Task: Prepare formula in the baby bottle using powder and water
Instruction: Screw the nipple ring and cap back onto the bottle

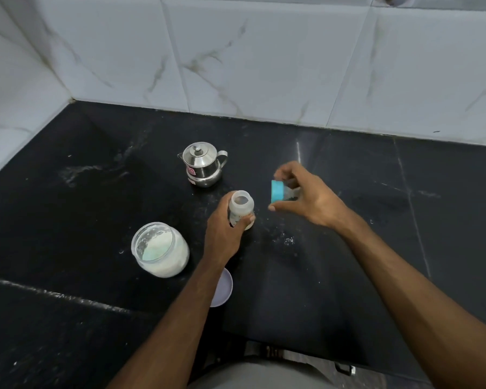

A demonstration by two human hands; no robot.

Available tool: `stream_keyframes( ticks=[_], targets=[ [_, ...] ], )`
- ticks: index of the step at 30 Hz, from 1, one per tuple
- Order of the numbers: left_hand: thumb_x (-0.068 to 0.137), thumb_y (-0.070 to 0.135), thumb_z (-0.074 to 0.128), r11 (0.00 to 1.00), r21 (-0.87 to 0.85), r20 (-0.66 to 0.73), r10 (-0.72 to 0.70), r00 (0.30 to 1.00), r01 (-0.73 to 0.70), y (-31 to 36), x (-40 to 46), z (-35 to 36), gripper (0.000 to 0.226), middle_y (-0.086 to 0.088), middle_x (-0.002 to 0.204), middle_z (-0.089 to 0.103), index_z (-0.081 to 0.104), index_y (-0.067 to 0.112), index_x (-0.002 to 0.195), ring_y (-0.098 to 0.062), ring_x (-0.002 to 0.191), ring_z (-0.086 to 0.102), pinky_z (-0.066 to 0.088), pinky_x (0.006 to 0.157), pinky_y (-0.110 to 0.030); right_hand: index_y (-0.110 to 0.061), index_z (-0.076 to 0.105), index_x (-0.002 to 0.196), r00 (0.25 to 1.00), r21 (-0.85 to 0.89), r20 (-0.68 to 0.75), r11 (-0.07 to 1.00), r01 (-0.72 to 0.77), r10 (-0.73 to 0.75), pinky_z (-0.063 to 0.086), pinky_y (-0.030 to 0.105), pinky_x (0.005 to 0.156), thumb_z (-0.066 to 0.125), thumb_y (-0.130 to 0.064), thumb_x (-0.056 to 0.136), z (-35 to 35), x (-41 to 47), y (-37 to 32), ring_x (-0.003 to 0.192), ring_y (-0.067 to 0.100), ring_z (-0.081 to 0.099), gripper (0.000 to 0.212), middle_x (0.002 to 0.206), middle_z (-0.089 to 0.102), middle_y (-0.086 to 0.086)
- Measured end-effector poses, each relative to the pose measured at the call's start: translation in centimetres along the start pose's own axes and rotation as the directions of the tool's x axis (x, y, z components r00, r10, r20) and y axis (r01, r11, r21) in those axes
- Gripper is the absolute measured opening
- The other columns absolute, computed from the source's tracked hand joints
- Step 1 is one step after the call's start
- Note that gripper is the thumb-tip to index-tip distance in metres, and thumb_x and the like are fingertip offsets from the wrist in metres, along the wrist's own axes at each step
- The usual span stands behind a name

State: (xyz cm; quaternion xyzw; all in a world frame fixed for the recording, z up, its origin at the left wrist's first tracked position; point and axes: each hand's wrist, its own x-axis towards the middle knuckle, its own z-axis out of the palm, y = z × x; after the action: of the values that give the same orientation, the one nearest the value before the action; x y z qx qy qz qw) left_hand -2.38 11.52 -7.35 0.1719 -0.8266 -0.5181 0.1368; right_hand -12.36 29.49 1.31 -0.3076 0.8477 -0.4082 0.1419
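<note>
The left hand (222,228) grips the open baby bottle (241,209) upright on the counter (348,248). Just right of it, the right hand (306,195) pinches the blue cap (277,191). The open powder jar (160,249) stands left of the left hand.

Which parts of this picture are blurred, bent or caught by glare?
Head view: the right hand and its blue cap are motion-blurred; the wall tiles bow from the wide-angle lens; the steel kettle shows bright highlights; the left hand and bottle look sharper.
</note>
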Motion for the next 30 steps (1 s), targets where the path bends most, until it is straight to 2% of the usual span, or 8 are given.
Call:
stream_keyframes(
  ticks=[4, 9, 13, 17, 20, 24, 26, 30],
  targets=[
    [0.086, 0.023, 0.071, 1.000, -0.004, 0.029, -0.026, 0.999, 0.026, 0.4, -0.1, -0.1, 0.058, 0.009, 0.132, 0.053, 0.043, 0.024, 0.137, -0.004, 0.120, 0.048, 0.041, 0.109, -0.035, -0.024, 0.055, 0.121, 0.971, -0.240, 0.180, 0.950, 0.199, -0.158, 0.048, 0.020, 0.086, 0.079, -0.024, 0.078, 0.3, 2.7, -2.9, 0.104, 0.012, 0.055, 0.049, 0.120, 0.056, -0.005],
    [0.089, 0.026, 0.068, 0.997, 0.019, 0.036, -0.070, 0.997, 0.069, 0.7, 0.0, -0.1, 0.061, 0.012, 0.128, 0.048, 0.039, 0.020, 0.142, 0.003, 0.114, 0.040, 0.034, 0.097, -0.014, -0.029, 0.056, 0.124, 0.928, -0.393, 0.336, 0.872, 0.293, -0.160, 0.049, 0.029, 0.090, 0.080, -0.020, 0.076, 1.3, 5.1, -4.8, 0.109, 0.013, 0.051, 0.054, 0.122, 0.052, -0.004],
    [0.088, 0.027, 0.069, 0.997, 0.023, 0.032, -0.072, 0.997, 0.072, 0.7, 0.0, -0.1, 0.057, 0.008, 0.130, 0.052, 0.043, 0.020, 0.138, 0.002, 0.113, 0.042, 0.037, 0.101, -0.021, -0.029, 0.056, 0.124, 0.900, -0.476, 0.422, 0.820, 0.319, -0.106, 0.049, 0.033, 0.091, 0.079, -0.018, 0.077, 2.2, 6.0, -5.5, 0.111, 0.015, 0.050, 0.053, 0.121, 0.051, -0.003],
    [0.085, 0.029, 0.071, 0.998, 0.006, 0.023, -0.069, 0.997, 0.069, 0.4, 0.0, 0.0, 0.057, 0.006, 0.130, 0.055, 0.045, 0.020, 0.135, 0.000, 0.112, 0.048, 0.038, 0.097, -0.018, -0.026, 0.056, 0.125, 0.889, -0.509, 0.453, 0.800, 0.317, -0.064, 0.050, 0.036, 0.094, 0.078, -0.017, 0.078, 2.8, 6.3, -5.6, 0.115, 0.018, 0.050, 0.052, 0.124, 0.051, 0.000],
    [0.084, 0.030, 0.072, 0.998, -0.009, 0.020, -0.067, 0.998, 0.067, 0.4, 0.0, 0.0, 0.061, 0.008, 0.132, 0.054, 0.044, 0.021, 0.138, 0.003, 0.114, 0.046, 0.034, 0.093, -0.008, -0.024, 0.056, 0.126, 0.886, -0.516, 0.460, 0.795, 0.318, -0.056, 0.049, 0.033, 0.093, 0.077, -0.017, 0.079, 3.0, 6.3, -5.7, 0.116, 0.019, 0.049, 0.052, 0.124, 0.050, 0.001],
    [0.084, 0.029, 0.072, 0.998, -0.018, 0.020, -0.064, 0.998, 0.064, 0.4, 0.0, -0.1, 0.061, 0.011, 0.128, 0.053, 0.044, 0.020, 0.138, 0.005, 0.112, 0.045, 0.032, 0.091, -0.005, -0.024, 0.056, 0.126, 0.888, -0.518, 0.457, 0.797, 0.311, -0.049, 0.048, 0.028, 0.088, 0.077, -0.018, 0.080, 3.1, 6.4, -5.9, 0.114, 0.017, 0.050, 0.051, 0.123, 0.050, 0.000],
    [0.084, 0.029, 0.072, 0.998, -0.022, 0.026, -0.066, 0.997, 0.067, 0.4, 0.0, -0.2, 0.060, 0.017, 0.121, 0.050, 0.045, 0.020, 0.137, 0.012, 0.106, 0.046, 0.033, 0.091, -0.004, -0.024, 0.055, 0.125, 0.894, -0.514, 0.446, 0.804, 0.298, -0.046, 0.047, 0.026, 0.086, 0.077, -0.020, 0.079, 3.2, 6.4, -5.9, 0.111, 0.016, 0.050, 0.050, 0.121, 0.049, -0.001],
    [0.084, 0.031, 0.072, 0.998, -0.009, 0.031, -0.065, 0.997, 0.065, 0.4, 0.0, -0.4, 0.055, 0.026, 0.112, 0.048, 0.047, 0.025, 0.133, 0.026, 0.094, 0.043, 0.033, 0.080, 0.001, -0.025, 0.054, 0.122, 0.907, -0.539, 0.418, 0.792, 0.287, -0.044, 0.048, 0.025, 0.079, 0.077, -0.032, 0.079, 3.3, 6.2, -5.9, 0.103, 0.014, 0.052, 0.049, 0.111, 0.046, -0.006]
  ],
)
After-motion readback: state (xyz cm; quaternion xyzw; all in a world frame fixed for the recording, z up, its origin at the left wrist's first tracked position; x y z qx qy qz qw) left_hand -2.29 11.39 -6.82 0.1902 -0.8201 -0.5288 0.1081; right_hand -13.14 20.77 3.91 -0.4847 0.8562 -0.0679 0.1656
